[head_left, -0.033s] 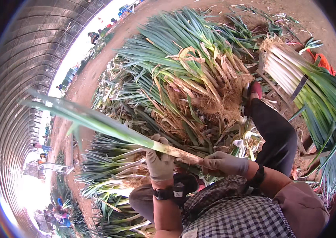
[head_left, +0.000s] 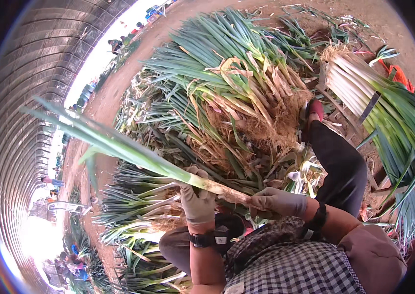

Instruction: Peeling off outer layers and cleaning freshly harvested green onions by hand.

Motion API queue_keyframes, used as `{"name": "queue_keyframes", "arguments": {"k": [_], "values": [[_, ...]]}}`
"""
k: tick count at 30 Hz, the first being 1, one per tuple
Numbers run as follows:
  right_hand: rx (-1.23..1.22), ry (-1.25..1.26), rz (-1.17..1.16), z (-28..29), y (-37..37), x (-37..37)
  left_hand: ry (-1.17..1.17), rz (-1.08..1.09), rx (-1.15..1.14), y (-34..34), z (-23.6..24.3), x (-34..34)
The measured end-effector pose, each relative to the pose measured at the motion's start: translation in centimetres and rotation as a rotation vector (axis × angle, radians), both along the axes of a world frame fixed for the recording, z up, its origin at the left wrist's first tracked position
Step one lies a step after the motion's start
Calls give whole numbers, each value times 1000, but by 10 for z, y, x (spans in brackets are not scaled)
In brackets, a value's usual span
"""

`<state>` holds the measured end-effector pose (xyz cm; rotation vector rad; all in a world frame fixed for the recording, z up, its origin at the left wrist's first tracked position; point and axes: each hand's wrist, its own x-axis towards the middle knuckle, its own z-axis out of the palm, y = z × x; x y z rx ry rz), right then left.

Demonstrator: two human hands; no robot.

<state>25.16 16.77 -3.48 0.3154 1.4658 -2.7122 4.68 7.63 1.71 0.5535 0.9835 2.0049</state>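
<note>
One long green onion [head_left: 161, 165] slants across in front of me, its leaves reaching to the upper left and its brownish stalk end pointing right. My gloved left hand [head_left: 197, 202] is closed around the stalk where green turns pale. At the stalk's lower, root end, my gloved right hand [head_left: 276, 202] pinches with bent fingers, which hide the tip. Just beyond both hands lies a heap of untrimmed green onions [head_left: 246, 73] with dry brown skins and tangled roots.
Cleaned green onions with white stalks [head_left: 349, 73] rest on a metal frame [head_left: 369, 109] at right. More green onions [head_left: 139, 196] lie left of my knee. My right leg [head_left: 337, 157] stretches beside the heap. Distant people and a white cart [head_left: 68, 207] are at left.
The green onion's leaf tips have shifted slightly, and a bent leaf hangs a little differently. Both hands keep their grip in nearly the same place.
</note>
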Motion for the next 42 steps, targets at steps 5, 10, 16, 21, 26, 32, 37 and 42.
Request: {"name": "queue_keyframes", "arguments": {"k": [5,10,16,21,26,32,37,42], "values": [[-182,175,48,-8,-6,2,-58,99,-103,6,20,18],[-255,140,102,-7,-5,3,215,93,-221,2,33,23],[-94,480,230,-34,-13,0,-319,-436,120,-8,14,11],[-12,718,195,-19,-31,-4,924,-638,-818,3,-19,37],[-98,227,163,16,-15,7,841,68,-196,-16,-28,29],[-42,116,127,3,-17,0,511,369,-231,-18,46,41],[178,42,13,8,-19,-1,494,424,-329,-28,37,24],[155,79,-273,7,-30,-6,1172,697,-291,-12,20,19]]}}
